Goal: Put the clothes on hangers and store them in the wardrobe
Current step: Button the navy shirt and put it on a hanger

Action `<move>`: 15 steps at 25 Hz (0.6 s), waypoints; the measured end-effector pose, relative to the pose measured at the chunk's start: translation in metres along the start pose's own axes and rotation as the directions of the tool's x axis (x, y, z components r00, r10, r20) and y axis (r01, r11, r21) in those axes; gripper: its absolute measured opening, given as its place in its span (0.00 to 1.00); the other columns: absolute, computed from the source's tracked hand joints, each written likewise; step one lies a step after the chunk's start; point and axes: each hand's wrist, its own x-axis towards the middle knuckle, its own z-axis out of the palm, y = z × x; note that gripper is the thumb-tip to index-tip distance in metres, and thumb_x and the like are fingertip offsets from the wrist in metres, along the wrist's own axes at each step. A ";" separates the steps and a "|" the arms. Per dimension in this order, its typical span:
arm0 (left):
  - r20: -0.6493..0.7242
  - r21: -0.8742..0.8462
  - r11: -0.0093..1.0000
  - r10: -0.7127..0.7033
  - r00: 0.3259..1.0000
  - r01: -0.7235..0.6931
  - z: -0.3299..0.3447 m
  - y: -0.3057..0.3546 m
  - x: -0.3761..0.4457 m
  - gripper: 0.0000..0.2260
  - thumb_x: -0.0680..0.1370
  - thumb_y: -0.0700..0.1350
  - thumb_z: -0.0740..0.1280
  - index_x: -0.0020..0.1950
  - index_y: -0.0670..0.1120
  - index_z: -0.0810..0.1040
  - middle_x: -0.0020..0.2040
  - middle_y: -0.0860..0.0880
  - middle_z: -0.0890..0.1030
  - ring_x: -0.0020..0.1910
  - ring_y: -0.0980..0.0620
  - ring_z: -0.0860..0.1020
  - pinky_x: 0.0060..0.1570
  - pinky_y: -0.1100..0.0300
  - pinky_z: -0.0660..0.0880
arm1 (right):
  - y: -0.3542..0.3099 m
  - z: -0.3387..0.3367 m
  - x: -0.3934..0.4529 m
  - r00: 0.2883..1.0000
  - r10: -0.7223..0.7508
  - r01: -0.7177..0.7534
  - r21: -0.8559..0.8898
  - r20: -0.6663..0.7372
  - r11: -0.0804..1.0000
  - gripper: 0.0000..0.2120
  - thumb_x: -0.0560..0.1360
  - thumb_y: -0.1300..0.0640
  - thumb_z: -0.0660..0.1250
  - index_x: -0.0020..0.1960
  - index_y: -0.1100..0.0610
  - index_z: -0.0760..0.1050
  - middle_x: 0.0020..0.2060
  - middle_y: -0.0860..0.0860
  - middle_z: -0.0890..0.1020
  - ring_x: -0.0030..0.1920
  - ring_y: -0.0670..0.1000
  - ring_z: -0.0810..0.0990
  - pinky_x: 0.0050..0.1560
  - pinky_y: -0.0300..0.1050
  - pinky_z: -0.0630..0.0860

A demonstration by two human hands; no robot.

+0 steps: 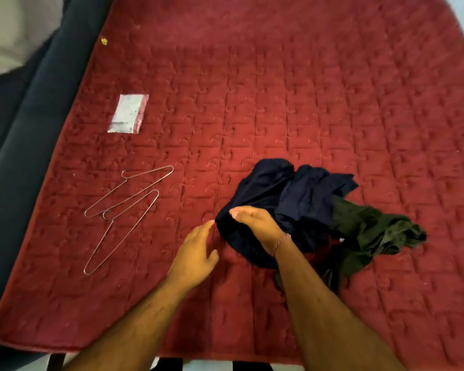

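Packet (128, 114) print too blurred

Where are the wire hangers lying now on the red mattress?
The two wire hangers lie overlapping on the red mattress, left of the left hand, below a small packet.

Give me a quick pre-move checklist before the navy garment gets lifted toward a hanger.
1. Right hand grips navy garment: ok.
2. Left hand free, fingers relaxed, beside the garment: ok.
3. Wire hangers within view on the red mattress, both overlapping: not ok, separate first.
4. Dark green garment clear of the navy one: not ok, they touch.
5. Garment's collar located: cannot tell, bunched.
6. Wardrobe in view: not ok.
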 end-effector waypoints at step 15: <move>-0.273 -0.683 0.719 -0.086 0.958 -0.130 -0.256 0.063 -0.001 0.06 0.77 0.36 0.68 0.51 0.41 0.84 0.44 0.47 0.84 0.48 0.52 0.76 0.39 0.57 0.71 | -0.240 0.140 -0.112 0.886 -0.464 0.450 -0.219 -0.013 0.866 0.33 0.75 0.54 0.75 0.78 0.47 0.67 0.73 0.45 0.74 0.74 0.43 0.71 0.74 0.46 0.69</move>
